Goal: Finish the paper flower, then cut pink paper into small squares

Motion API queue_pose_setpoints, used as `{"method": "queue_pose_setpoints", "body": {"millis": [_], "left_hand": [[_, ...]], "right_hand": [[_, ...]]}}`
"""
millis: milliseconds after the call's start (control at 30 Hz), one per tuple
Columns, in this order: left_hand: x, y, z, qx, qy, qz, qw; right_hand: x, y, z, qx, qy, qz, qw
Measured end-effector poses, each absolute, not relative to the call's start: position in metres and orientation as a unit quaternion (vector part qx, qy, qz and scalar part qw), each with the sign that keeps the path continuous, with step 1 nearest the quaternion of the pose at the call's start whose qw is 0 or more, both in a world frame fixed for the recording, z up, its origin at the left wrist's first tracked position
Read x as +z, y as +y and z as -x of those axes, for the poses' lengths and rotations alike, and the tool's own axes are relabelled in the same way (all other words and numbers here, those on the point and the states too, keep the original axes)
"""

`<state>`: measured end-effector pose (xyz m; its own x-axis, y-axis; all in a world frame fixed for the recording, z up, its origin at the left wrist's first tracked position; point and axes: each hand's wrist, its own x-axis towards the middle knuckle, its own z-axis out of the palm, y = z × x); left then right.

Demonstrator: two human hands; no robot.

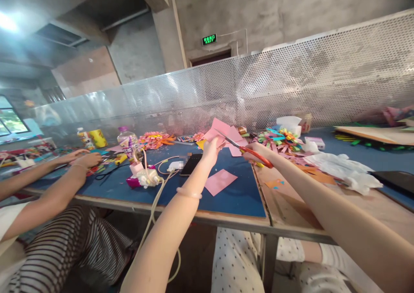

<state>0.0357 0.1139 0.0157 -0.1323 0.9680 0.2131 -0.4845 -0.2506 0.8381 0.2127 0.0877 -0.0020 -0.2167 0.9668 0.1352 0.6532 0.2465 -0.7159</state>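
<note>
Left hand (211, 148): fingers pinched on the lower edge of the paper (223, 128), holding it up over the mat (241, 196).
Right hand (256, 151): fingers clenched through the red loops of the scissors (239, 146), whose blades lie across the paper.
Paper: pink, raised between both hands. It is probably light, thin and floppy, and easy to crease or tear. It is best gripped close beside the blades.
Scissors: probably stiff and sharp, and safest held by the loops.
Below: another pink sheet (221, 181) lies flat on the mat, with a phone (191, 163) near it.
Farther out: paper flowers (278, 138) lie to the right. A co-worker's hands (84, 159) are at the far left.
</note>
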Motion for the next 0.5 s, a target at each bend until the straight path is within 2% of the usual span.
{"method": "queue_pose_setpoints", "body": {"millis": [500], "left_hand": [[0.0184, 0.1071, -0.036, 0.689, 0.298, -0.424, 0.508]], "right_hand": [[-0.0044, 0.0886, -0.2137, 0.248, -0.737, 0.554, 0.298]]}}
